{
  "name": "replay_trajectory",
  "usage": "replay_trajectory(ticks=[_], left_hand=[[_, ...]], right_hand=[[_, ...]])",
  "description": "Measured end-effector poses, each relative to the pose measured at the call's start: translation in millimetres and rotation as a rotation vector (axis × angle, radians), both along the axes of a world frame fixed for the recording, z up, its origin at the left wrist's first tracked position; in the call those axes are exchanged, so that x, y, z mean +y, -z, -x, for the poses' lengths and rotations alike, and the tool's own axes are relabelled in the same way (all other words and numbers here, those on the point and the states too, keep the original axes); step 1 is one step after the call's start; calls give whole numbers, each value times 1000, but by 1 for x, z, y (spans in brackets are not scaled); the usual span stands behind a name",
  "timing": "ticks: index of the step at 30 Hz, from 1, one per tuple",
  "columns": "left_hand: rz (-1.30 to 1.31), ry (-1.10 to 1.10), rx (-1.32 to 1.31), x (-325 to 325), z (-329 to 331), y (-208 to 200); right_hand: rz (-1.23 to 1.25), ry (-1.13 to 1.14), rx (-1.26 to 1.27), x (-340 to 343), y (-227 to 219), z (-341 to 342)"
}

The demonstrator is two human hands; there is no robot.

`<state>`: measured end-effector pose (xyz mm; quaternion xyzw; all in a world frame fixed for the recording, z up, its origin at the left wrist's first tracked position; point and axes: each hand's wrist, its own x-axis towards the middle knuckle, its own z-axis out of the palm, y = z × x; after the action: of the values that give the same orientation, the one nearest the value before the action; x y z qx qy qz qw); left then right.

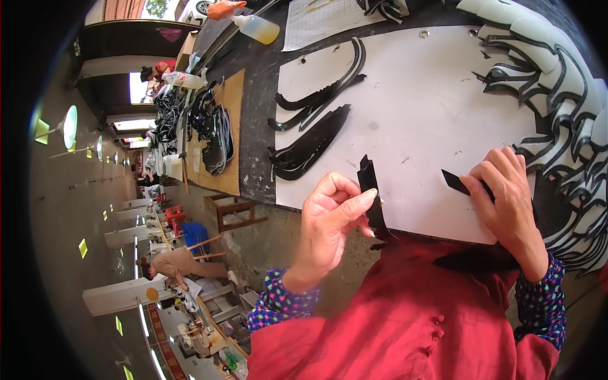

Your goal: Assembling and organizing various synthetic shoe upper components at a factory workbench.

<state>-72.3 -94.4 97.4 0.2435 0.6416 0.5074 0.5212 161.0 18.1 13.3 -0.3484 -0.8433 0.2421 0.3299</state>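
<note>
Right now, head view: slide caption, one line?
Left hand pinches a narrow black strip; right hand holds a flat, slanted-end black piece, at a white rectangular board.

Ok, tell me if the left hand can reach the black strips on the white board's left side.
Probably yes: nothing stands between the left hand and the black strips, though that hand holds a dark piece.

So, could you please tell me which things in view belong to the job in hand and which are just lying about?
Job in hand:
- black strip in the left hand
- dark piece in the right hand
- probably the white board

Seemingly lying about:
- bottle of yellowish liquid
- gridded sheet
</note>
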Motion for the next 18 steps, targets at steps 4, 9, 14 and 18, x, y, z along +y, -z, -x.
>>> replay_trajectory(ticks=[4,9,14,18], left_hand=[[-51,-27,14,-2,-1,1],[-54,-32,-12,-2,-1,2],[-72,-30,-38,-2,-1,4],[-40,-56,-50,0,-4,1]], right_hand=[[0,2,0,0,-1,1],[1,5,-21,0,-2,1],[-6,1,-25,0,-3,1],[2,-1,-24,0,-4,1]])
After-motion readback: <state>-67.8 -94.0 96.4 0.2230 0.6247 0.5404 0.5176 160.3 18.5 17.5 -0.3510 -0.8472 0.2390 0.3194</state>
